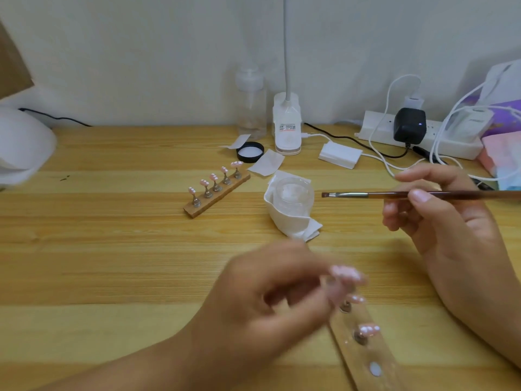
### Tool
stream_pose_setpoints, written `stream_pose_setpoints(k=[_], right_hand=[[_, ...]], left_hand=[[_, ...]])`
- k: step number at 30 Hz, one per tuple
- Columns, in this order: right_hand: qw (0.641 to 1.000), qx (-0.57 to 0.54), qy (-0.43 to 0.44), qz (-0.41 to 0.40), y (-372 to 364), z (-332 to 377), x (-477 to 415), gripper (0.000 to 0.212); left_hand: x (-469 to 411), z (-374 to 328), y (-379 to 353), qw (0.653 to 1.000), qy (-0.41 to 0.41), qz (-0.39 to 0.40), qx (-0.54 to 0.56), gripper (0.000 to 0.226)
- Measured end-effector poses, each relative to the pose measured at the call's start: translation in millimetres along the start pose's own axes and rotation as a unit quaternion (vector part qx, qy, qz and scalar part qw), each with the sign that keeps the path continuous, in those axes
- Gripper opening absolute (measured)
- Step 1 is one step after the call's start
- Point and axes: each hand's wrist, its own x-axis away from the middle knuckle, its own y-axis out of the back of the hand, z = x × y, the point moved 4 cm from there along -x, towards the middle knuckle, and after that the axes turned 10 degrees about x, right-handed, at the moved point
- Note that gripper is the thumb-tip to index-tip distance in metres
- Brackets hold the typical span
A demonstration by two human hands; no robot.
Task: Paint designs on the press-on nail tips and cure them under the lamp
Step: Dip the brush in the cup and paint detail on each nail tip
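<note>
A nail brush (394,195) is pinched in the right hand (442,218); a dotted pink nail tip (348,273) is pinched in the blurred left hand (267,300) above the near holder (369,358). Five dotted tips (213,176) stand on the far holder (198,211); curing under the lamp (22,148) is judged outstanding.

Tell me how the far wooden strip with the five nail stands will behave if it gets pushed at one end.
The wooden strip looks thin and lies flat on the table, so it would probably slide and pivot rather than tip. The five stands are tall and narrow with nail tips perched on top, so a sharp shove might topple one.
</note>
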Motion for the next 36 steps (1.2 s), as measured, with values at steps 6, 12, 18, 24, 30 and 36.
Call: stream_pose_setpoints(k=[6, 12, 18, 24, 30, 36], right_hand=[[1.0, 0.008, 0.004, -0.018, 2.3, -3.5, -0.9, 0.017], [1.0, 0.011, 0.008, 0.004, -1.5, -0.6, 1.2, 0.028], [0.999, 0.038, 0.03, -0.002, -2.2, -1.0, 2.3, 0.025], [0.997, 0.053, 0.049, 0.016, -6.5, 6.1, 5.2, 0.01], [0.99, 0.116, 0.047, 0.061, -14.8, 10.6, 10.6, 0.018], [0.977, 0.185, 0.038, 0.102, -22.3, 11.1, 11.7, 0.015]], left_hand=[[-3.0, 36.7, 33.1, 0.908, 0.247, -0.256, 0.22, 0.011], [-10.9, 44.2, 32.5, 0.859, 0.297, -0.275, 0.314, 0.028], [-20.6, 42.8, 31.3, 0.836, 0.318, -0.174, 0.413, 0.013], [-22.2, 45.3, 30.4, 0.849, 0.315, -0.106, 0.41, 0.01], [-20.0, 45.4, 23.8, 0.884, 0.295, -0.079, 0.353, 0.012], [-16.9, 44.7, 21.7, 0.903, 0.272, -0.055, 0.328, 0.005]])
